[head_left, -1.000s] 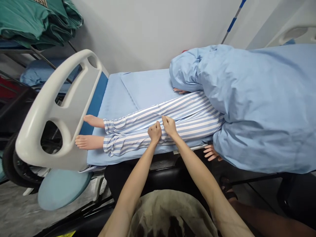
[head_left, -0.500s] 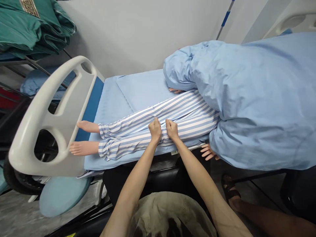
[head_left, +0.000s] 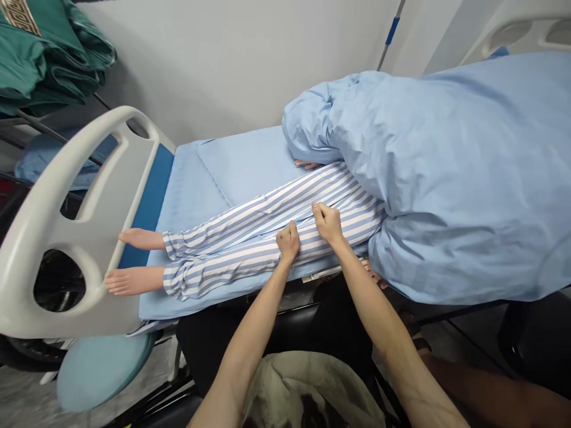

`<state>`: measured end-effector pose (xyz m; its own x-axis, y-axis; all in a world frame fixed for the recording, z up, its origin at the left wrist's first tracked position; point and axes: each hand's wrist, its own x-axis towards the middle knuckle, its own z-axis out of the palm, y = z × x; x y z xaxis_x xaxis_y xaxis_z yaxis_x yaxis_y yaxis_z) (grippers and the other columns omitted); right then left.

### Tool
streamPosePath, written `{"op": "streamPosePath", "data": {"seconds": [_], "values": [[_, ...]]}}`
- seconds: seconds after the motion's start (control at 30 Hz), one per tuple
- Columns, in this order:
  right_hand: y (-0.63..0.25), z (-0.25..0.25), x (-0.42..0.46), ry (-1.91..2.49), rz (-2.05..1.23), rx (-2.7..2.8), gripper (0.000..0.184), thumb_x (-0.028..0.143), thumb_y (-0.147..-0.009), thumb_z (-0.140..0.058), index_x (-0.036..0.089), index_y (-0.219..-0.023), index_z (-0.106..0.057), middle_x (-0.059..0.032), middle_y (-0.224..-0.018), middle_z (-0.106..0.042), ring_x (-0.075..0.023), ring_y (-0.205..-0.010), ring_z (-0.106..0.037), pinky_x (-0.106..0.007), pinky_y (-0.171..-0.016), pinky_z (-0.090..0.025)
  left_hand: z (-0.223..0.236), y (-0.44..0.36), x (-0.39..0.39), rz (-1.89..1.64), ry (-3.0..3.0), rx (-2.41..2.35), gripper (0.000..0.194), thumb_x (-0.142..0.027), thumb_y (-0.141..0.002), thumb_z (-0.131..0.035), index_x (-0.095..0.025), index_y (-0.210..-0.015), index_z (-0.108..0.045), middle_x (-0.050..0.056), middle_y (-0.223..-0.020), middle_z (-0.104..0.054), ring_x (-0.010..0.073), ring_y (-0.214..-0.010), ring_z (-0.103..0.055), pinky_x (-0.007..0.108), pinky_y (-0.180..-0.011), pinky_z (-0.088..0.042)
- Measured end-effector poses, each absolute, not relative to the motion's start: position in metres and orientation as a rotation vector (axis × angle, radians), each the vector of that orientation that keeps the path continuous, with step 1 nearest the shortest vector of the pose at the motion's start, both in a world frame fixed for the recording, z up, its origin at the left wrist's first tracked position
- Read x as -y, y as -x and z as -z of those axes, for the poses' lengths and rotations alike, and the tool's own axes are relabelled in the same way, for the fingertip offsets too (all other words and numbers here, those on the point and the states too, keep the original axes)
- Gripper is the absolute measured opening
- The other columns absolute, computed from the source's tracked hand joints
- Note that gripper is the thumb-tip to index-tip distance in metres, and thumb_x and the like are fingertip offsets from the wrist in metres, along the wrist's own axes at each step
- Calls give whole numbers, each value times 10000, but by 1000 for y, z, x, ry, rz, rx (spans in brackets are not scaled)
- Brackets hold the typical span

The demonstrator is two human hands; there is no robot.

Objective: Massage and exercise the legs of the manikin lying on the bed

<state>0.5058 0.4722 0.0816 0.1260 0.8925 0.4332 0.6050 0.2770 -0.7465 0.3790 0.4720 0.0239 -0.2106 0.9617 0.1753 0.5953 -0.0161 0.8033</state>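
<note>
The left hand (head_left: 288, 239) was found balled into a fist, fingers folded in; the right hand (head_left: 327, 222), at its 2 o'clock, was clenched likewise. Both stood over the striped trousers (head_left: 272, 211), which lay lengthwise on the light blue bed sheet (head_left: 241, 157); contact with the cloth could not be determined. From the fists, bare feet (head_left: 138, 280) protruded from the cuffs at 9 o'clock, beside the end board (head_left: 107, 220). A blue quilt (head_left: 446, 178) covered the trousers' upper end at 3 o'clock.
</note>
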Motion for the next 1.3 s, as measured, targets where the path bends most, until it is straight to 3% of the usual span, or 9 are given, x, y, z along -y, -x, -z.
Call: {"op": "streamPosePath", "data": {"seconds": [0.23,0.4,0.47,0.6,0.83,1.1,1.3], "values": [[-527,-40,-471,1597,-306,1505,415,422,-928,-341,210,-572,-324,32,-506,-303,-115,-515,-290,-271,-558,-204,-34,-383,-472,-1148,-1486,-1773,498,-356,-934,-342,-196,-463,-315,-12,-452,-360,105,-497,-324,272,-564,-257],[-532,-35,-474,1453,-450,1304,465,484,-945,-316,208,-571,-335,33,-513,-345,-108,-514,-324,-254,-558,-263,-65,-427,-477,-1354,-1362,-1469,547,-433,-951,-281,-198,-463,-356,-10,-454,-390,101,-474,-370,260,-560,-301],[-535,-38,-475,1394,-543,1189,482,519,-940,-306,211,-571,-340,34,-511,-354,-107,-513,-338,-248,-553,-295,-67,-450,-478,-1365,-1360,-1468,540,-405,-958,-269,-197,-468,-358,-8,-458,-398,103,-474,-378,259,-568,-297],[-543,-46,-479,1326,-648,1050,494,564,-917,-321,219,-564,-306,45,-509,-323,-102,-507,-321,-243,-531,-315,-51,-478,-478,-1198,-1537,-1672,427,-272,-910,-399,-187,-492,-418,2,-493,-452,115,-510,-389,265,-585,-230],[-594,-79,-481,1446,-257,1293,452,459,-938,-362,206,-565,-323,46,-504,-321,-100,-515,-305,-258,-557,-249,-36,-477,-478,-1105,-1703,-1712,458,-320,-914,-390,-183,-477,-369,4,-489,-418,123,-513,-329,281,-589,-151],[-613,-45,-489,1676,-111,1261,404,398,-911,-333,209,-554,-336,31,-488,-341,-109,-498,-275,-274,-551,-207,-60,-499,-483,-1184,-1598,-1486,469,-352,-922,-355,-188,-487,-293,-21,-468,-325,105,-505,-306,273,-563,-207],[-619,-43,-490,1604,-169,1185,435,499,-897,-305,215,-569,-337,30,-493,-353,-110,-508,-306,-264,-533,-252,-69,-546,-496,-1103,-1577,-1402,458,-380,-939,-322,-192,-540,-445,18,-549,-502,124,-575,-419,265,-618,-312]]}}
